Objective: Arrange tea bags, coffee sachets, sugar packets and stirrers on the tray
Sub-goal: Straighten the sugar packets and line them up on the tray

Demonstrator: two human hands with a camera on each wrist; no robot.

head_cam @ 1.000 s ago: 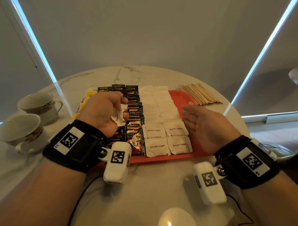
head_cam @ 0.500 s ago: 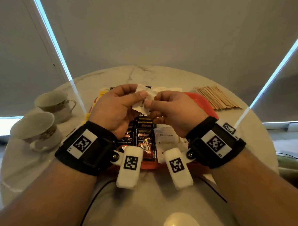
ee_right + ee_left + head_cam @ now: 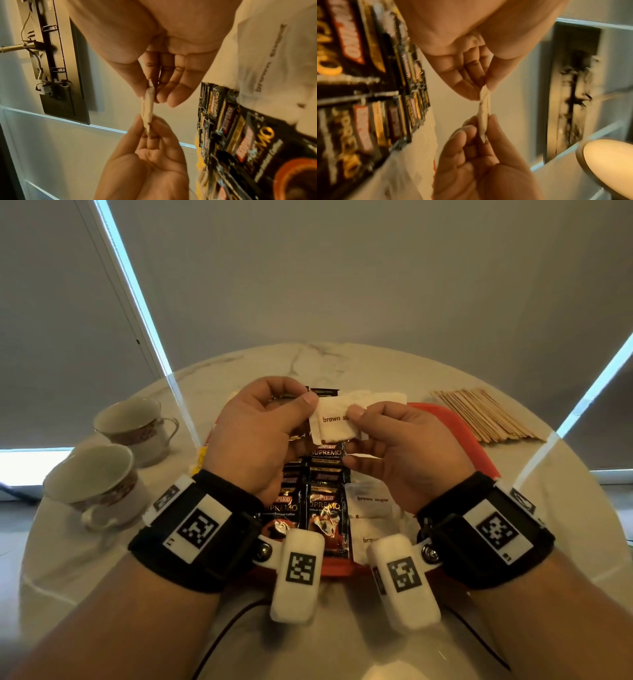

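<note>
Flat crinkled paper sugar packet (image 3: 335, 424)

Red tray (image 3: 445, 419), black sachets (image 3: 325, 508)

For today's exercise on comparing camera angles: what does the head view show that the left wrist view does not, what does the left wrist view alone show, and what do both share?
Only the head view shows the two teacups, the wooden stirrers lying on the table beside the red tray, and the words "brown sugar" on the held packet.

Only the left wrist view shows that packet edge-on and the curled fingers beneath it.

Both show the left hand and right hand pinching one sugar packet above the black coffee sachets.
</note>
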